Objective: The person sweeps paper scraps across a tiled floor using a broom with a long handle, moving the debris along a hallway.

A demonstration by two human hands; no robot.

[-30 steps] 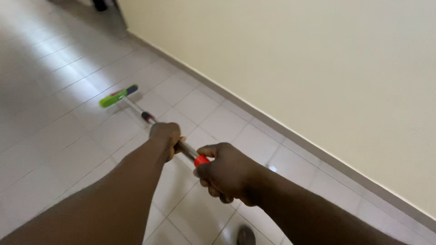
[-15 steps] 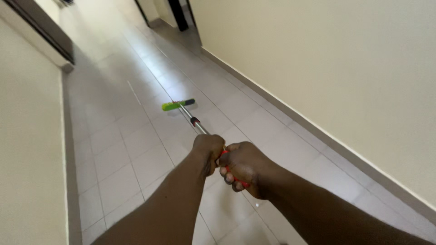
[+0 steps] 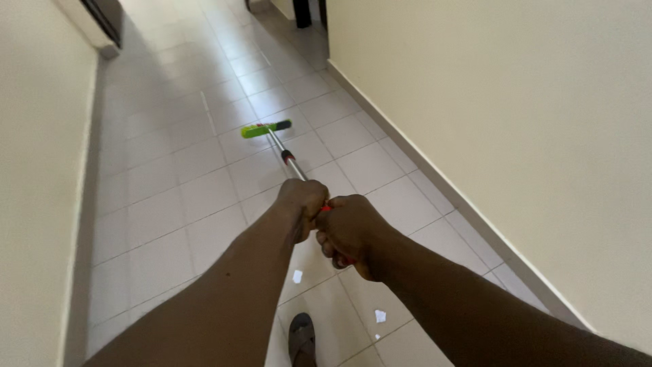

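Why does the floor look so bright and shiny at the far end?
In the head view, daylight glares off the tiled floor up the corridor, washing it pale. The mop head and both hands, left hand and right hand, look fairly sharp, with soft shadows near the walls.

corridor | cream walls (image 3: pixel 516 102) | pale tiled floor (image 3: pixel 170 183) | grey skirting (image 3: pixel 435 180)

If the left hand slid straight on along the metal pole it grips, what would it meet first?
Probably the dark collar on the silver metal pole, ahead of the left hand. Beyond that comes the green mop head on the grey tiled floor. Depth is hard to judge.
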